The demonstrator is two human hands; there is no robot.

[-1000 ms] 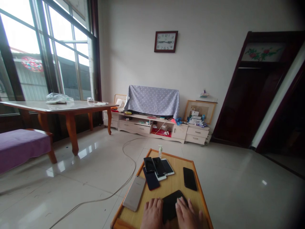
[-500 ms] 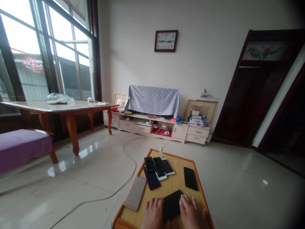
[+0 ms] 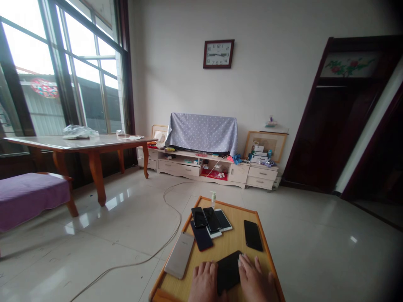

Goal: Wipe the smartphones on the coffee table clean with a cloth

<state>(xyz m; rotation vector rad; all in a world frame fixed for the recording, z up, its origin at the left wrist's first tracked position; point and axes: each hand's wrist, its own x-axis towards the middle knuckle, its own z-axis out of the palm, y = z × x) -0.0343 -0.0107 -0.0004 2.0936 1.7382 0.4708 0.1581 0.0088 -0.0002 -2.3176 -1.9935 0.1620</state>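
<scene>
At the near end of a low wooden table (image 3: 233,247), the left hand (image 3: 204,282) and right hand (image 3: 254,278) sit loosely spread on either side of a black smartphone (image 3: 228,272), fingertips against its edges, no real pinch going on. A gold phone (image 3: 179,255) lies just left, another black phone (image 3: 253,235) sits off right, and a messy cluster of phones (image 3: 210,223) lies farther up, near a pump bottle (image 3: 213,200).

**Window glare, bowed edges**

Daylight floods through the windows (image 3: 90,63), blowing them out white and laying glossy streaks on the tile floor (image 3: 103,247). Corners darken, wide-angle distortion tilts the door frame (image 3: 307,109), and the fingers (image 3: 252,272) stay fairly sharp.
</scene>
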